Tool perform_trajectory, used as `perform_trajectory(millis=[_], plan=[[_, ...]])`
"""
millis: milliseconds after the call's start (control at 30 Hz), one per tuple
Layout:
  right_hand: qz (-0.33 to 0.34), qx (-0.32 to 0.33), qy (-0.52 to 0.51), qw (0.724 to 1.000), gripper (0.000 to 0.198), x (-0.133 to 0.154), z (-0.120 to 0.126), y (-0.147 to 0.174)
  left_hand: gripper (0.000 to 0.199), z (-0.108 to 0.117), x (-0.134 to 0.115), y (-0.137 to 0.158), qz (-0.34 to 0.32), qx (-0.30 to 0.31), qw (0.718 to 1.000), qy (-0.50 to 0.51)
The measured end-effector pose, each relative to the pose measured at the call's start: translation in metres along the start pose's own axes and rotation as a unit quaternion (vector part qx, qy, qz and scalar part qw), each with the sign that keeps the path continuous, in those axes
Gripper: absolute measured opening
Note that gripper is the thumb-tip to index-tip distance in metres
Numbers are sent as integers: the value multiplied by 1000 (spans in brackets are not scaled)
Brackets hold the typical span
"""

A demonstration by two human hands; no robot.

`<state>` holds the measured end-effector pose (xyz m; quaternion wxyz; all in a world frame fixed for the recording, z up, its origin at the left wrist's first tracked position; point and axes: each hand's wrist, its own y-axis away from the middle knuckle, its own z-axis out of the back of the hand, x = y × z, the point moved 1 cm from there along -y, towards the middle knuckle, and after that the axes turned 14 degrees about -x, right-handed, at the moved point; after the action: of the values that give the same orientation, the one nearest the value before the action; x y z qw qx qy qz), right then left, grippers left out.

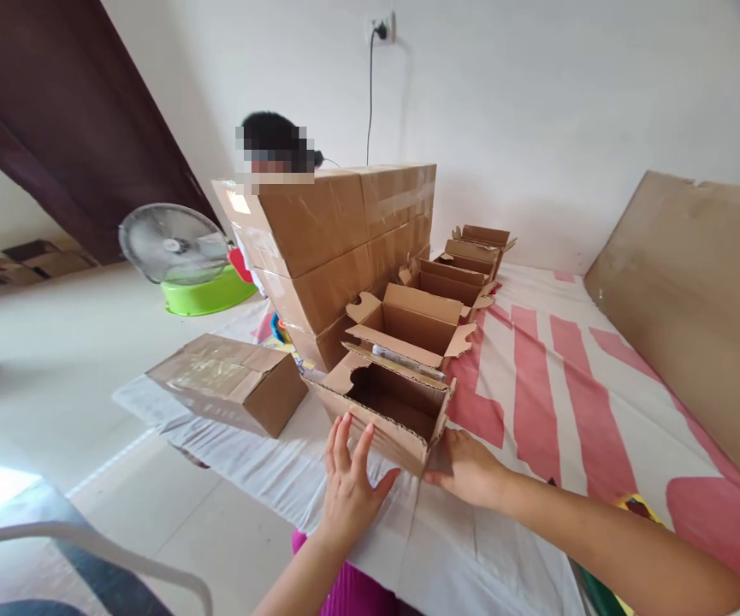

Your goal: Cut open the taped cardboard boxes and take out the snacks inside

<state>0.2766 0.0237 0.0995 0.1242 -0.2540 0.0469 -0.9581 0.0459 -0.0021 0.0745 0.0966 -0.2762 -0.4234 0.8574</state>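
An open cardboard box stands closest to me, at the near end of a row of open boxes. My left hand rests its spread fingertips against the box's front side. At the right corner of the same box is my right hand, its fingers partly hidden behind the cardboard; whether it grips or only touches the corner I cannot tell. Directly behind stands another open box with its flaps folded outward. A pale strip shows between these two boxes.
Taped cartons are stacked left of the row, with a person's head behind them. One taped box sits at the left table edge. A large cardboard sheet leans at right. A fan stands on the floor.
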Motion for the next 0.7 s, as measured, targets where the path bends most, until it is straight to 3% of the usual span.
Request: perform_trajectory(millis=[200,367,467,633,667,700], plan=[[-32,12,71,997,75,26,-2,1,96,-19,-12,-7,136,24,989,48],[-16,-15,111,994,78,34,-22,28,90,-9,0,1,192,60,972,124],[0,-50,127,991,68,32,-39,45,80,18,31,10,231,119,940,220],[17,-105,125,986,57,26,-50,57,60,98,108,-7,380,211,826,358],[24,-116,120,986,55,25,-50,57,57,113,120,-19,400,174,816,379],[33,-127,113,985,51,25,-49,57,53,125,131,-32,413,76,816,396]])
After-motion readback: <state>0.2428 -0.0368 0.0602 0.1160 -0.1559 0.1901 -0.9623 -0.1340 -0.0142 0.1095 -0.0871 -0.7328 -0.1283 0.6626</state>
